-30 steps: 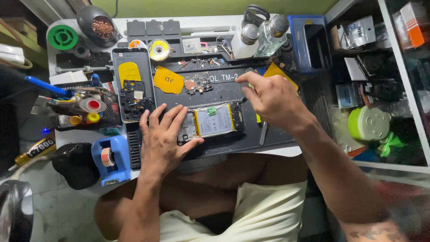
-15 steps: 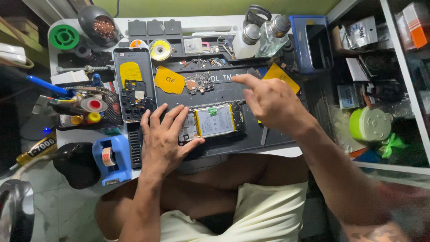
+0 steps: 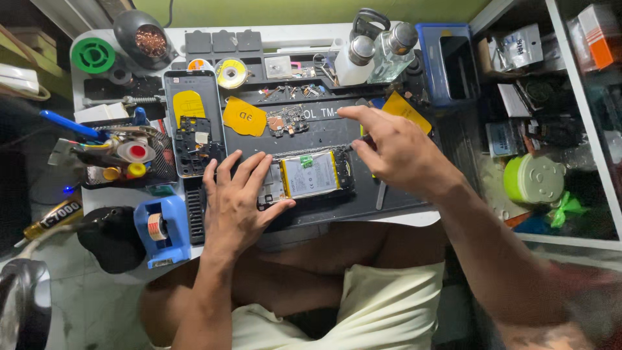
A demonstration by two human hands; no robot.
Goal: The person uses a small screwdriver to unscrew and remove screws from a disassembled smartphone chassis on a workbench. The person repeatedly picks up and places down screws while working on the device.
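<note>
Cluttered repair bench [image 3: 389,210]: left hand [image 3: 236,204] lies flat, fingers spread, pinning the opened phone [image 3: 311,176] at mat centre; right hand [image 3: 395,149], since a second ago, has drawn its pinched thin tool [image 3: 353,145] down to the phone's right end.

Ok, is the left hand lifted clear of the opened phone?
No, the left hand lies flat with its fingers spread over the left end of the opened phone, pressing it onto the dark work mat.
</note>
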